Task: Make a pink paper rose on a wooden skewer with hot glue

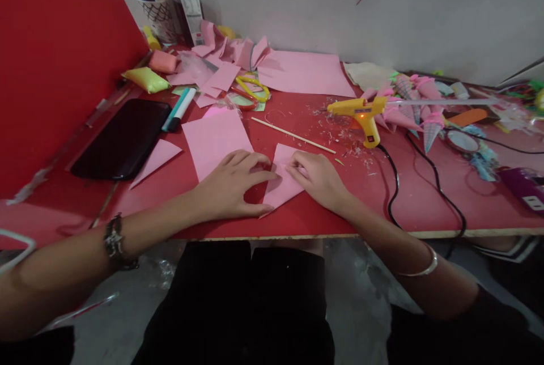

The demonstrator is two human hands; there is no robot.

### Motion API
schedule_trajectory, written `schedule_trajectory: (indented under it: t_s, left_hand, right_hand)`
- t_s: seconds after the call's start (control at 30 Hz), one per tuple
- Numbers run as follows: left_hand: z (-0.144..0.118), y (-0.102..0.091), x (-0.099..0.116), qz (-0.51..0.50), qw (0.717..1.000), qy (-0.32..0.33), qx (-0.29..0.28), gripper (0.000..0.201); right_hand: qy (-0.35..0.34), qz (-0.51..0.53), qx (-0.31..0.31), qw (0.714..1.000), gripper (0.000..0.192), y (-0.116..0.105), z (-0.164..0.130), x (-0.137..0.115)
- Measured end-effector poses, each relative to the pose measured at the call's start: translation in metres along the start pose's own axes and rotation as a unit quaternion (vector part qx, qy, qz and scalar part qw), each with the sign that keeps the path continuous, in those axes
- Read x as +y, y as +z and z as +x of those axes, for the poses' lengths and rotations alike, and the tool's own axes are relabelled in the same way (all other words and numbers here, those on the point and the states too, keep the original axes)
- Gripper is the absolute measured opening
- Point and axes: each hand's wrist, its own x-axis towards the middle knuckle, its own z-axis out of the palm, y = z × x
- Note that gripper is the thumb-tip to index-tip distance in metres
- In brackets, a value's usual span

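Observation:
A piece of pink paper lies on the red table near its front edge, between my two hands. My left hand rests at its left side, fingers bent and apart, with the thumb tip by the paper's lower corner. Curled over the right part of the same paper, my right hand has its fingers closed, and a bit of pink shows among them. A larger pink sheet lies partly beneath my left hand. Just beyond the hands is a thin wooden stick.
A yellow glue gun with a lit orange light lies to the right, its black cord trailing over the front edge. Pink paper cones lie behind it. Scissors, a marker and a dark phone lie to the left.

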Motion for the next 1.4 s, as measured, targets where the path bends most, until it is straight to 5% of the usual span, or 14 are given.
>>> schedule_trajectory:
  t_s: [0.67, 0.83, 0.9, 1.0, 1.2, 1.4]
  left_hand:
    - [-0.005, -0.004, -0.004, 0.015, 0.998, 0.003, -0.053, 0.063]
    - [-0.005, -0.005, -0.004, 0.017, 0.998, 0.001, -0.055, 0.065]
    - [-0.004, -0.005, -0.004, 0.016, 0.998, 0.000, -0.056, 0.066]
    - [-0.005, -0.004, -0.004, 0.019, 0.998, 0.000, -0.059, 0.067]
    - [-0.006, -0.004, -0.004, 0.023, 0.997, -0.003, -0.068, 0.069]
    - [-0.004, -0.007, -0.002, 0.014, 0.996, -0.021, -0.089, 0.068]
  right_hand:
    - [-0.001, -0.039, 0.015, 0.999, 0.015, 0.002, -0.001, 0.000]
    - [-0.145, -0.141, 0.076, 0.976, 0.024, -0.002, -0.022, -0.008]
    - [-0.239, -0.158, 0.058, 0.956, 0.026, -0.002, -0.035, -0.014]
    - [-0.292, -0.152, 0.019, 0.944, 0.030, -0.002, -0.050, -0.020]
    - [-0.278, -0.144, -0.002, 0.950, 0.034, 0.001, -0.054, -0.019]
    - [-0.187, -0.114, -0.003, 0.976, 0.034, -0.006, -0.059, 0.000]
